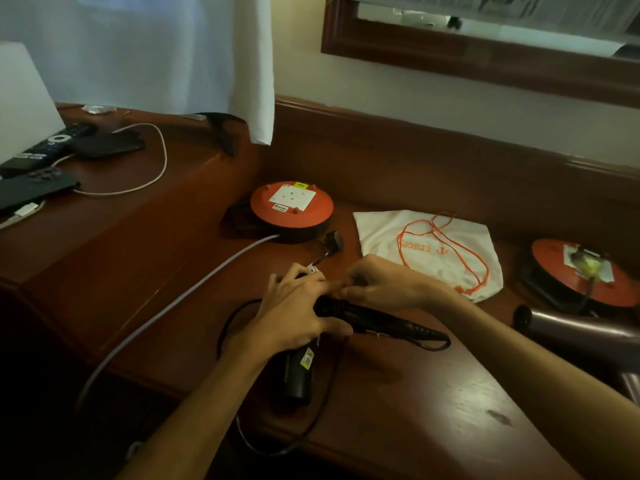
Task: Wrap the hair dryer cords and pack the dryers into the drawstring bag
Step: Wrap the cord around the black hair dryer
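Wooden desk [433, 393] | black dryer [374, 320] at centre, handle's long axis toward 4 o'clock, barrel toward 6 | left hand [298, 313] grips its body | right hand [384, 285] pinches cord [228, 327] | bag [426, 251] flat at 1 o'clock.

Your wooden worktop [433, 393] carries a black dryer [301, 372] with its cord [325, 403] looped beside it, a white bag [460, 244], two orange reels [291, 206] [585, 271], and a second dryer [575, 329] at the right edge. The raised left section holds a remote [52, 143] and phones [34, 188].
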### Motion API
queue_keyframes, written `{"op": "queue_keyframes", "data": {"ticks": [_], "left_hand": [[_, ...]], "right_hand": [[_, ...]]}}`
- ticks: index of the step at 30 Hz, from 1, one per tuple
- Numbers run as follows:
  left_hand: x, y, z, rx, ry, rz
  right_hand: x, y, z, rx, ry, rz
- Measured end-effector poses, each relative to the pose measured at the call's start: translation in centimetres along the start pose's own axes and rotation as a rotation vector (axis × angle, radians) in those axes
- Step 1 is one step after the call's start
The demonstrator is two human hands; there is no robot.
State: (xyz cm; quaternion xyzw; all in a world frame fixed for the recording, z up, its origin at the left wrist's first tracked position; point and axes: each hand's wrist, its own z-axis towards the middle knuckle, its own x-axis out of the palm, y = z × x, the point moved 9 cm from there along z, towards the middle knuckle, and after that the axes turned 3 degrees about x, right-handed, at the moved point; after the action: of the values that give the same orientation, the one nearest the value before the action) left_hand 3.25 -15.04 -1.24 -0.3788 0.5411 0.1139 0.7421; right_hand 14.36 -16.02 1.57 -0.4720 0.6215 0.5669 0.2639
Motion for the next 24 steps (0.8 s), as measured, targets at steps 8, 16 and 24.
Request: {"op": "queue_keyframes", "data": {"ticks": [8,16,24], "left_hand": [[0.3,-1.0,0.2,0.019,-0.005,0.082],[-0.6,1.8,-0.6,-0.108,-0.178,-0.116],[-0.7,2.0,-0.7,-0.068,-0.165,-0.214]], "right_hand": [[-0.9,1.8,-4.4,-0.001,0.115,-0.041],[-4.7,-1.7,-9.2,0.034,-0.314,0.024],[3.5,2.6,-12.4,-0.135,-0.12,-0.138]]}}
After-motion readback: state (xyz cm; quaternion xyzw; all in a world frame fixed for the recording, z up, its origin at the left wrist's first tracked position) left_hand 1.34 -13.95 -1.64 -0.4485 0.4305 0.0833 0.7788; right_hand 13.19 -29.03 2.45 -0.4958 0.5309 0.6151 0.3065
